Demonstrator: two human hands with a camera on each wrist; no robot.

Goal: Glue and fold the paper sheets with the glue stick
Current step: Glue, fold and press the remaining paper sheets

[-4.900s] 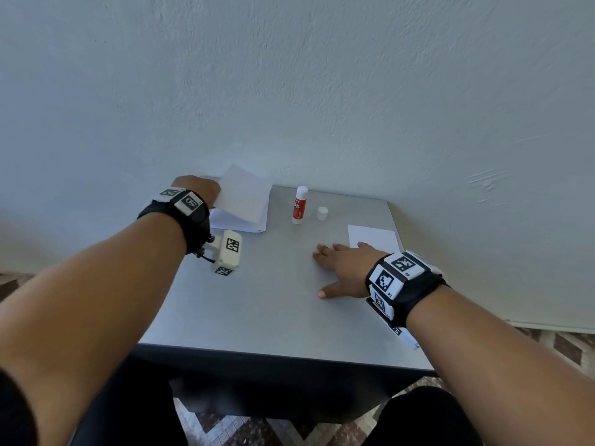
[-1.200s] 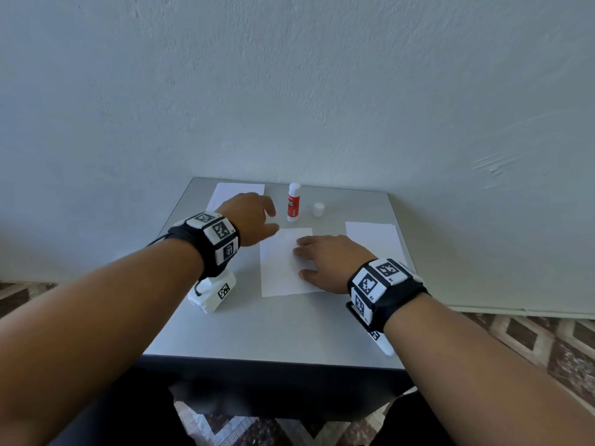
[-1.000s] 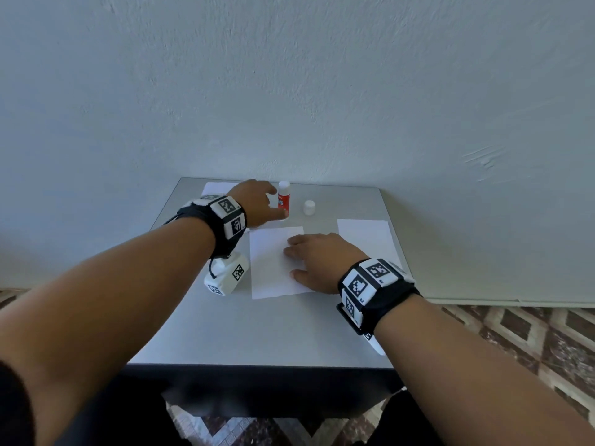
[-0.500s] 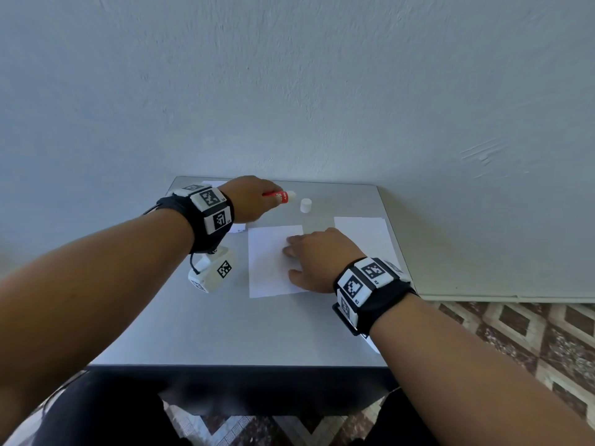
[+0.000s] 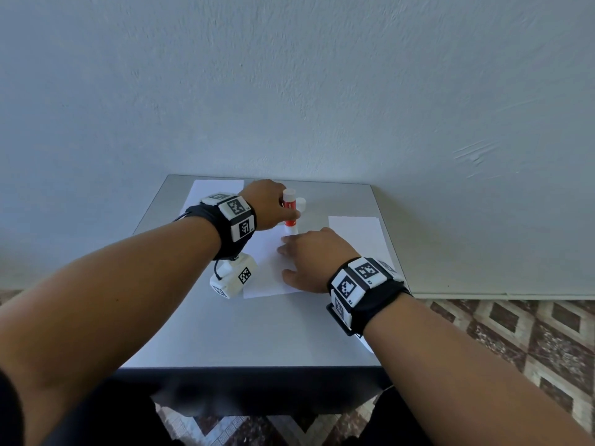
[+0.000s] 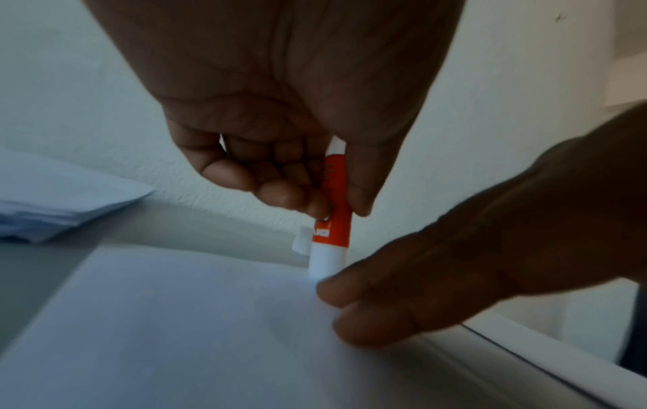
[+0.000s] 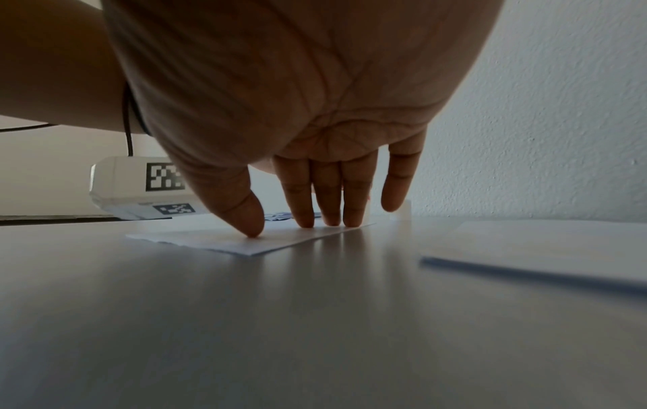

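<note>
My left hand grips the red and white glue stick upright, its lower end down on the far edge of a white paper sheet in the middle of the grey table. My right hand lies flat on that sheet, fingers straight and pressing it down just right of the stick. The stick's white cap stands loose behind it.
A stack of white sheets lies at the table's far left. Another white sheet lies at the right. The wall rises right behind the table. Patterned floor tiles show at the right.
My left hand has lifted the glue stick from its spot, turned it upright and brought it down onto the sheet's far edge. The right hand has stayed pressing the sheet.
</note>
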